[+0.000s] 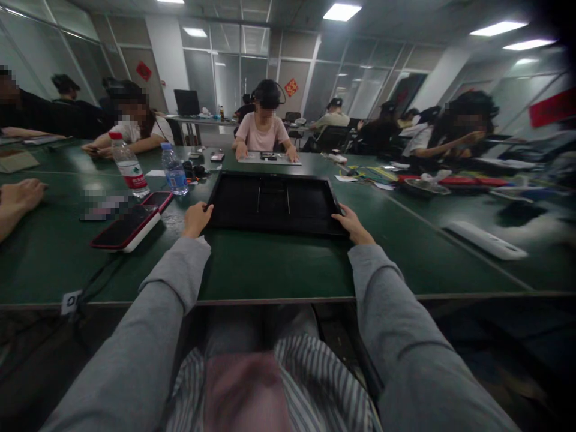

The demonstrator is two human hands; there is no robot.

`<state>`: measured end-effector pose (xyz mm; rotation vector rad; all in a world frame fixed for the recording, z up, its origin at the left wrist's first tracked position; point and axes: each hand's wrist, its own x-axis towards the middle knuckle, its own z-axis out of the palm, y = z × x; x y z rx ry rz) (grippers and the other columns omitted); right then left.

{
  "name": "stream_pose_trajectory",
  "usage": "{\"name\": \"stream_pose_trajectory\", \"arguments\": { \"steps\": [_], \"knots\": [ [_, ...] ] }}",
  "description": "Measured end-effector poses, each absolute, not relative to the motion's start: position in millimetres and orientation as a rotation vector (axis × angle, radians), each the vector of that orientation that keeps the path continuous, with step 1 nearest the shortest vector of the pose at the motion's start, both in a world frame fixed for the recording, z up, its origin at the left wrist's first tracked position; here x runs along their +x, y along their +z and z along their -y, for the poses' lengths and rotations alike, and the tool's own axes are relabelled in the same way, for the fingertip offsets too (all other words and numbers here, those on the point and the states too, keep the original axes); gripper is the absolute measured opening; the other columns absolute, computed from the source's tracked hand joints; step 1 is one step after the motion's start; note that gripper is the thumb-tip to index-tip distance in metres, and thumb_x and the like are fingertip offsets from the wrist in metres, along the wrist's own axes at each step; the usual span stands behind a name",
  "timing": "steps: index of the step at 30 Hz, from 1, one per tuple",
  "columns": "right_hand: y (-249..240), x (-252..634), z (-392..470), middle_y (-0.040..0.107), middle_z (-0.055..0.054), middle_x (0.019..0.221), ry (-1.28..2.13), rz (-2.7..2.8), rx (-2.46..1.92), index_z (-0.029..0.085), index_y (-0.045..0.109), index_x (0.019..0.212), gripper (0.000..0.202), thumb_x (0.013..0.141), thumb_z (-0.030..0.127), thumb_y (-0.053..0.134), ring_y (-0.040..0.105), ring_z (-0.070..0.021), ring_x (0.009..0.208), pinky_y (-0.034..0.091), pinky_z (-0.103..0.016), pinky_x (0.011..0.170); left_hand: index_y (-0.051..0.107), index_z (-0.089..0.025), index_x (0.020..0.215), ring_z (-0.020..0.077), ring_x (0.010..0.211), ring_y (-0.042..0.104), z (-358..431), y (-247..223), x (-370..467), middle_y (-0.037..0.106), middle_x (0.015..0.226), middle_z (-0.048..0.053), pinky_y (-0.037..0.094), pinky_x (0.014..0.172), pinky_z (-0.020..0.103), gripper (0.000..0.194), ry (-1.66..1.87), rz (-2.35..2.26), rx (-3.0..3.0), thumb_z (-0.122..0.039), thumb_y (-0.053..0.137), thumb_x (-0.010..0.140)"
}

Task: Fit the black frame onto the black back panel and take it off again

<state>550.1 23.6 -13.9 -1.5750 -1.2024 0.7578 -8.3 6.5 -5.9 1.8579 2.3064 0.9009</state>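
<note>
Both hands, left hand point(197, 218) and right hand point(353, 225), close their grip on the near corners of a black tray point(272, 202) lying mid-counter point(279, 264), where an uneven pull could skew it toward the phones point(130, 225) at left.

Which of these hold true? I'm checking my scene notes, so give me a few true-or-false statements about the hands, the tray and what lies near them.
1. The left hand grips the black tray at its near left corner. True.
2. The right hand rests flat on the green table, away from the tray. False: it grips the tray's near right corner.
3. Two water bottles stand left of the tray. True.
4. The red-edged phone lies inside the tray. False: it lies on the table, left of it.
</note>
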Motion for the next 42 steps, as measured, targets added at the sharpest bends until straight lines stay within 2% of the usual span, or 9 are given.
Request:
{"name": "stream_pose_trajectory", "arguments": {
  "steps": [6,11,16,20,24,29,33,39,42],
  "knots": [
    [-9.9,553.3,-20.0,0.079,-0.013,0.126,0.793,1.231,-1.571,0.02,0.051,0.164,0.086,0.079,0.02,0.07,0.078,-0.0295,0.108,0.065,-0.049,0.101,0.078,-0.015,0.124,0.0357,0.118,0.074,-2.5,-1.4,-2.0,0.08,0.121,0.021,0.055,0.1,0.043,0.045,0.833,-2.323,1.915,-0.047,0.052,0.107],
    [-12.4,551.4,-15.9,0.078,-0.013,0.13,0.752,1.236,-1.526,0.022,0.057,0.158,0.078,0.083,0.03,0.075,0.077,-0.0305,0.115,0.063,-0.052,0.106,0.077,-0.014,0.127,0.0366,0.123,0.072,-5.3,-1.7,-2.0,0.078,0.127,0.021,0.054,0.105,0.044,0.047,0.842,-2.317,1.868,-0.047,0.052,0.106],
    [-11.0,545.4,-18.9,0.081,-0.011,0.119,0.817,1.158,-1.454,0.018,0.054,0.161,0.085,0.081,0.034,0.078,0.079,-0.0283,0.106,0.065,-0.051,0.102,0.077,-0.012,0.126,0.0361,0.128,0.07,-12.6,-4.9,-7.4,0.077,0.133,0.021,0.052,0.111,0.043,0.047,0.942,-2.198,1.768,-0.044,0.05,0.106],
    [-8.1,542.5,-20.7,0.082,-0.006,0.111,0.747,1.168,-1.408,0.021,0.059,0.156,0.081,0.078,0.034,0.076,0.079,-0.0267,0.099,0.066,-0.053,0.097,0.075,-0.013,0.123,0.0344,0.13,0.069,-15.0,-4.5,-11.0,0.076,0.135,0.021,0.05,0.114,0.044,0.041,1.136,-2.17,1.654,-0.037,0.047,0.105],
    [-4.9,545.4,-18.0,0.082,-0.008,0.108,0.665,1.125,-1.403,0.017,0.062,0.151,0.077,0.076,0.032,0.071,0.079,-0.0262,0.097,0.066,-0.051,0.097,0.069,-0.01,0.131,0.0326,0.137,0.065,-17.9,-5.6,-19.5,0.072,0.142,0.023,0.047,0.12,0.044,0.041,1.304,-2.185,1.462,-0.029,0.047,0.103],
    [-1.7,558.5,-16.4,0.076,-0.014,0.128,0.365,0.913,-1.524,0.012,0.059,0.149,0.074,0.076,0.025,0.062,0.072,-0.0288,0.125,0.058,-0.049,0.113,0.06,-0.007,0.142,0.0306,0.138,0.066,-20.8,-8.3,-24.9,0.074,0.138,0.024,0.046,0.12,0.044,0.044,1.354,-2.17,1.316,-0.024,0.047,0.103],
    [-4.3,576.2,-14.0,0.062,-0.02,0.153,0.152,0.616,-1.654,0.011,0.051,0.156,0.076,0.08,0.018,0.055,0.056,-0.0303,0.15,0.042,-0.051,0.129,0.059,-0.008,0.143,0.0319,0.139,0.065,-19.3,-8.9,-21.5,0.074,0.138,0.023,0.045,0.121,0.045,0.044,1.33,-2.146,1.366,-0.021,0.05,0.102],
    [-11.5,596.8,0.3,0.05,-0.03,0.163,0.059,0.395,-1.784,0.02,0.018,0.173,0.082,0.095,0.021,0.043,0.051,-0.0392,0.155,0.035,-0.066,0.13,0.056,-0.004,0.148,0.0337,0.141,0.064,-18.5,-10.3,-22.0,0.073,0.139,0.024,0.045,0.121,0.046,0.049,1.289,-2.138,1.432,-0.017,0.049,0.102],
    [-11.7,600.0,9.9,0.041,-0.035,0.167,0.044,0.379,-1.819,0.022,0.012,0.174,0.077,0.1,0.028,0.032,0.043,-0.046,0.158,0.027,-0.075,0.128,0.056,-0.006,0.148,0.0324,0.141,0.064,-17.9,-10.3,-22.9,0.074,0.138,0.022,0.045,0.12,0.044,0.049,1.292,-2.136,1.436,-0.014,0.048,0.1]
  ]
}}
